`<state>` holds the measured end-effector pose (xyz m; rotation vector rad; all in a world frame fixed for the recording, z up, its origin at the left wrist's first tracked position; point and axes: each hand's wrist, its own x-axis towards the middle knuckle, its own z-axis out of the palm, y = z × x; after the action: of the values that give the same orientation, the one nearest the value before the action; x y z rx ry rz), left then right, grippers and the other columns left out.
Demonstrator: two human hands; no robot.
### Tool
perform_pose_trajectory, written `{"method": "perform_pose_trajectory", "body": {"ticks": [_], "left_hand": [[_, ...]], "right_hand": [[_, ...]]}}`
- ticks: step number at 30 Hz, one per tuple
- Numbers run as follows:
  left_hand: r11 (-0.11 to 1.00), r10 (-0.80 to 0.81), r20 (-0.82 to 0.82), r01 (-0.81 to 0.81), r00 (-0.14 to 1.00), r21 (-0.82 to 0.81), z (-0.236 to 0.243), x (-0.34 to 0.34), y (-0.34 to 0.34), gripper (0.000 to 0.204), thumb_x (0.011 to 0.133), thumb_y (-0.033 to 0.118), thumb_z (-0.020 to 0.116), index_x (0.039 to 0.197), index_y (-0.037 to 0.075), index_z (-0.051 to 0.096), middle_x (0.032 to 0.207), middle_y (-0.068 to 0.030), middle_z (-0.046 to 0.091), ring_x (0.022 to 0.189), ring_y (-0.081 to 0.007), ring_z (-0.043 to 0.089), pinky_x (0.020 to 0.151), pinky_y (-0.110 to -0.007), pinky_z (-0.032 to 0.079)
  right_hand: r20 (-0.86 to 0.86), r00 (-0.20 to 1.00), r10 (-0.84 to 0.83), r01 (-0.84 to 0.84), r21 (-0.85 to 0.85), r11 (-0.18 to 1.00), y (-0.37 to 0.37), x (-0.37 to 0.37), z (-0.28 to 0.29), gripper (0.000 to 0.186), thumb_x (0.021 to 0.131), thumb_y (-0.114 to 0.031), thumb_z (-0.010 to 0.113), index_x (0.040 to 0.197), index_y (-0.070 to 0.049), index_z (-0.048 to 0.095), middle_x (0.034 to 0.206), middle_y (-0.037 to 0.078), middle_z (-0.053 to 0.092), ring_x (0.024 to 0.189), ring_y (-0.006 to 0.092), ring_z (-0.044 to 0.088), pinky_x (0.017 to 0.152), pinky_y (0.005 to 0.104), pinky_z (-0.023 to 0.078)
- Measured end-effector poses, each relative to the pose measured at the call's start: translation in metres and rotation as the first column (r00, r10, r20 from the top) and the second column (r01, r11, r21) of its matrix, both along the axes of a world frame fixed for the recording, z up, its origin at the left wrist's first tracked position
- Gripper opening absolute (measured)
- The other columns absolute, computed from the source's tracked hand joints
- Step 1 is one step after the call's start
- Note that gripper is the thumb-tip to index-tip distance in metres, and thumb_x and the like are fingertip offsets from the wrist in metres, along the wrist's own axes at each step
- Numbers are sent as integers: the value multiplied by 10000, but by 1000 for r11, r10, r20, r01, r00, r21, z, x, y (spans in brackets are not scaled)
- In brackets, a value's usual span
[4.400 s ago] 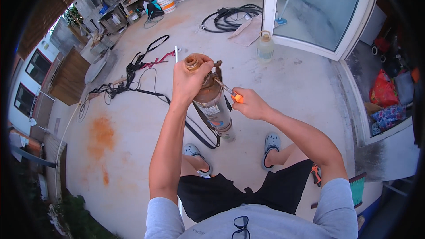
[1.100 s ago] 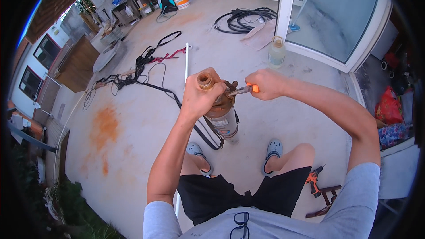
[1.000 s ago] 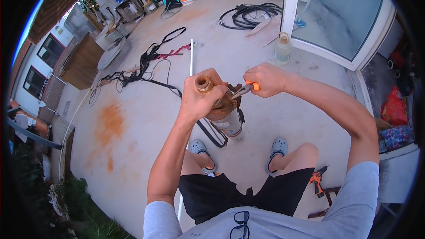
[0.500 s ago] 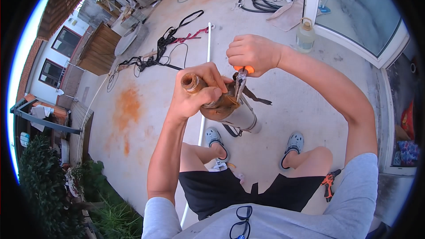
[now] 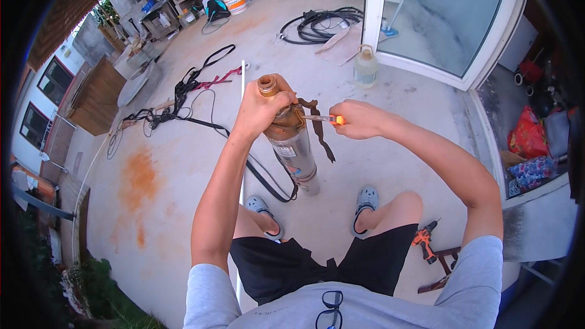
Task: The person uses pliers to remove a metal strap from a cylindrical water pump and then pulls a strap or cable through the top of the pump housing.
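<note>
A long metal submersible pump (image 5: pixel 297 158) stands upright on the ground before my feet, its top end brown and rusty with an open threaded outlet. My left hand (image 5: pixel 265 106) is closed around that rusty top, just below the outlet. In my right hand (image 5: pixel 356 119) is a pair of orange-handled pliers (image 5: pixel 317 118), held level with its metal jaws against the right side of the pump's top. Whether the jaws grip anything is too small to tell. A dark, ragged strip (image 5: pixel 323 140) hangs beside the jaws. From the pump's lower part a black cable (image 5: pixel 263 178) runs off to the left.
A white pipe (image 5: pixel 242 76) lies left of the pump. Tangled black straps (image 5: pixel 183 91) and coiled black hose (image 5: pixel 317 24) lie farther off. A clear jug (image 5: pixel 365 68) stands by the glass door (image 5: pixel 439 18). An orange cordless drill (image 5: pixel 425 242) rests beside my leg at right.
The pump has gone from leaning to nearly upright. My right hand has lowered and moved out to the right of the pump's top, turning the pliers level. The view has shifted.
</note>
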<state>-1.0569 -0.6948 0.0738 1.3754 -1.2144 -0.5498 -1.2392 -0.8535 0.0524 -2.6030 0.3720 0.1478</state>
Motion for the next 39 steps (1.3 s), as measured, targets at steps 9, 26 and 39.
{"method": "perform_pose_trajectory", "body": {"ticks": [9, 26, 39], "left_hand": [[936, 323, 204, -281, 924, -212, -7, -6, 14, 355, 795, 291, 793, 926, 0, 635, 919, -98, 635, 863, -190, 612, 772, -330, 491], [795, 522, 715, -569, 465, -210, -32, -89, 42, 223, 774, 207, 763, 866, 72, 612, 599, -117, 622, 537, -335, 602, 558, -431, 452], [808, 554, 611, -543, 566, -230, -41, -79, 38, 183, 850, 167, 702, 880, 34, 580, 636, -180, 624, 626, -402, 629, 576, -477, 466]], "right_hand": [[-305, 939, -158, 171, 17, 985, 34, -8, 35, 204, 751, -181, 597, 823, -5, 672, 739, 150, 657, 609, 264, 638, 608, 359, 548], [-321, 898, -301, 333, 50, 942, 37, 0, 48, 212, 762, -141, 575, 796, 60, 637, 756, 136, 650, 596, 221, 661, 543, 315, 571], [-438, 862, -253, 346, 145, 927, 32, 11, 59, 197, 690, -88, 620, 815, 63, 643, 767, 148, 662, 577, 220, 639, 538, 325, 566]]}}
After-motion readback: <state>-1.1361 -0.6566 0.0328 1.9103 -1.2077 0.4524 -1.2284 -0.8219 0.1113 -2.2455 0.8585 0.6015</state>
